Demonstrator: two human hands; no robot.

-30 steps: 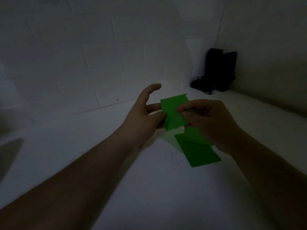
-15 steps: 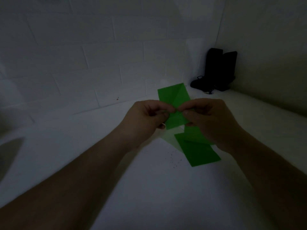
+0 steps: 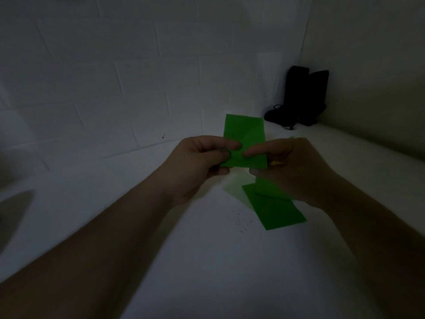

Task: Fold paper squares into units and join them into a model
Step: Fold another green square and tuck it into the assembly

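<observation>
Pinching a folded green paper unit (image 3: 245, 143) — left hand (image 3: 195, 162) and right hand (image 3: 292, 166) grip its near half. More green paper (image 3: 276, 210) lies on the white table (image 3: 207, 261) beneath.

A black object (image 3: 301, 95) with a cord is seen in the white brick wall's (image 3: 138, 77) corner.

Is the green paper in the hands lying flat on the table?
No, the left hand and right hand pinch the folded green paper and hold it up above the white table.
</observation>
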